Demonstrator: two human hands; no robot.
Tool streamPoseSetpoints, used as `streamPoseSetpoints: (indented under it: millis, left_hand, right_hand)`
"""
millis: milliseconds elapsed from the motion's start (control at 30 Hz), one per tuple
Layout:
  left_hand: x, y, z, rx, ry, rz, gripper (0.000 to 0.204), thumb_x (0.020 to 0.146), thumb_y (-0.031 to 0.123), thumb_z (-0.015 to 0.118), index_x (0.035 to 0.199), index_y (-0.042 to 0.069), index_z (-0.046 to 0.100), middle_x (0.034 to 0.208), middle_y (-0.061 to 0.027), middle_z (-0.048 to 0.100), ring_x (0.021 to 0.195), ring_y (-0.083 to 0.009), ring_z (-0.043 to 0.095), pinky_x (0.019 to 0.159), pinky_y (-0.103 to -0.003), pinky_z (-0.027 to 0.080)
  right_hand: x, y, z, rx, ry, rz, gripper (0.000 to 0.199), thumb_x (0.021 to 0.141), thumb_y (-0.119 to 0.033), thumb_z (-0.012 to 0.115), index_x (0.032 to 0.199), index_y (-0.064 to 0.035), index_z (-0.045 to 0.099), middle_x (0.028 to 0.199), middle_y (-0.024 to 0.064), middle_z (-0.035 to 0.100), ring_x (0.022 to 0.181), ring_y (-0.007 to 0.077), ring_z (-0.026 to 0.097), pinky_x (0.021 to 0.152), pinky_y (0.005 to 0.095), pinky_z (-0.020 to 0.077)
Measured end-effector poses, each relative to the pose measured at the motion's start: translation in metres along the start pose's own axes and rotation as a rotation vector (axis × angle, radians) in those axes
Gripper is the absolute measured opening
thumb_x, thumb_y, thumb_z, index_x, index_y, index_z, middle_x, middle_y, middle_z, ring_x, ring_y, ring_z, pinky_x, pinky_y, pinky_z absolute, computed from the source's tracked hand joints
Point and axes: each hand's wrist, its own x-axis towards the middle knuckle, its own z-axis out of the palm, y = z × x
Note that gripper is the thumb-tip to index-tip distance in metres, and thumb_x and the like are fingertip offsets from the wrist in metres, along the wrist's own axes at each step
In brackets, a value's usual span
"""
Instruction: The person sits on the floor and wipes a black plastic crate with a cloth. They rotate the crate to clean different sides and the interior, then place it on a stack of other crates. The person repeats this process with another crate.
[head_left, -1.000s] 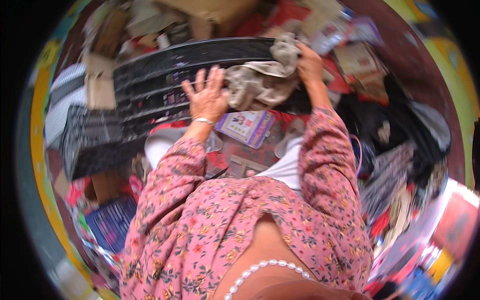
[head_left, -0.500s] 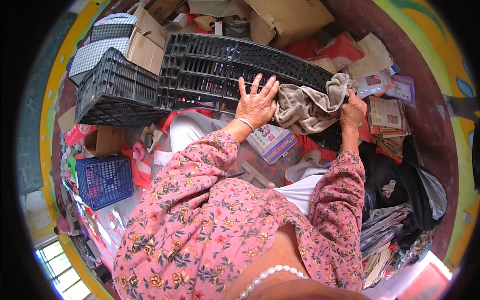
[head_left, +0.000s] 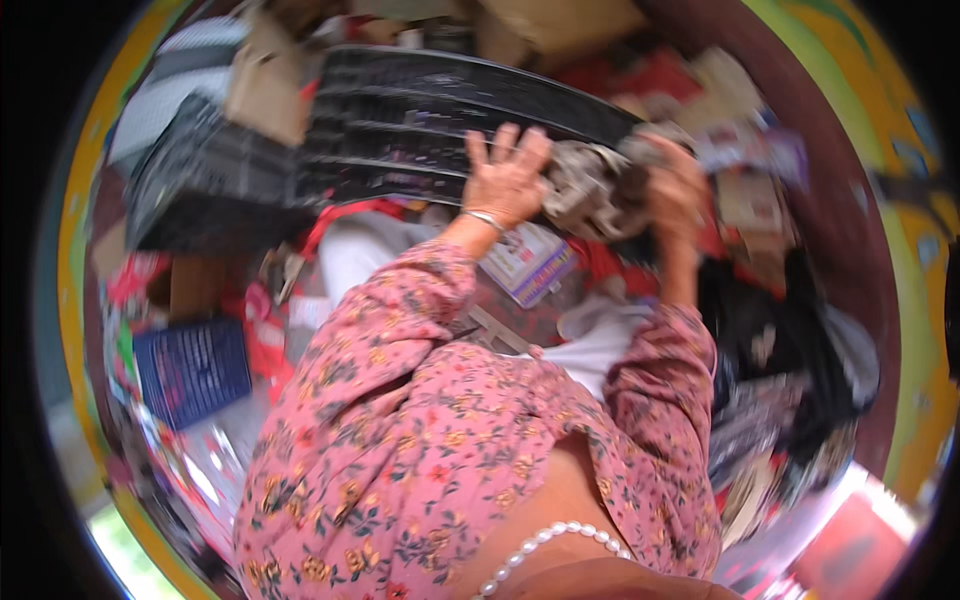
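Gripping blurred grey cloth, right hand fingers closed, left hand fingers spread, motion-smeared

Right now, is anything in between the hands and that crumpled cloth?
No. The left hand presses on the grey-beige cloth and the right hand grips its other end, against the black plastic crate.

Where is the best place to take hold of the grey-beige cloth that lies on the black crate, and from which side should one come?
Probably its right end, from the right. The grey-beige cloth lies bunched along the black crate's edge. The left hand presses flat at its left end, fingers spread, and the right hand already closes around the right end, where the folds gather into a graspable bundle. The picture is blurred.
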Motion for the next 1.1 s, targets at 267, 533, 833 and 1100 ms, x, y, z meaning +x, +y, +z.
streamPoseSetpoints:
  millis: [267, 533, 833, 1100]
  left_hand:
    - [0.006, 0.008, 0.026, 0.2, -0.074, 0.044, 0.05, 0.08, 0.033, 0.046, 0.128, 0.022, 0.042, 0.137, 0.0068, 0.036, 0.126, -0.0235, 0.031, 0.098, -0.065, 0.009]
    - [-0.004, -0.022, -0.033, -0.207, 0.087, -0.002, 0.057, 0.077, 0.016, 0.052, 0.132, 0.015, 0.038, 0.137, -0.0067, 0.036, 0.128, -0.0244, 0.031, 0.102, -0.047, 0.02]
    - [-0.075, -0.154, -0.104, -0.077, 0.614, -0.589, 0.085, 0.069, 0.026, 0.069, 0.136, 0.004, 0.022, 0.138, -0.0242, 0.023, 0.129, -0.0348, 0.022, 0.105, -0.046, 0.019]
    - [-0.075, -0.165, -0.06, -1.226, 0.81, -0.717, 0.062, 0.064, 0.014, 0.077, 0.111, 0.001, 0.038, 0.106, -0.009, 0.046, 0.097, -0.0153, 0.048, 0.088, -0.028, 0.04]
  right_hand:
    - [-0.047, 0.022, 0.064, -0.31, -0.184, 0.083, 0.071, 0.071, -0.06, 0.055, 0.132, -0.0284, 0.037, 0.141, 0.0116, 0.024, 0.131, 0.0331, 0.02, 0.097, 0.0644, 0.0121]
    - [-0.033, 0.002, 0.092, -0.385, -0.005, 0.078, 0.043, 0.073, -0.036, 0.062, 0.112, -0.0211, 0.053, 0.124, 0.006, 0.043, 0.119, 0.0227, 0.034, 0.086, 0.0481, 0.0266]
    - [-0.017, 0.019, 0.092, -0.358, 0.071, 0.032, 0.032, 0.072, -0.02, 0.059, 0.104, -0.0185, 0.057, 0.114, 0.0028, 0.053, 0.113, 0.0243, 0.044, 0.091, 0.0455, 0.0286]
    - [-0.005, 0.033, 0.071, -0.375, 0.163, 0.007, 0.027, 0.074, -0.007, 0.053, 0.1, -0.0039, 0.057, 0.094, 0.0149, 0.06, 0.092, 0.0301, 0.055, 0.083, 0.0392, 0.0406]
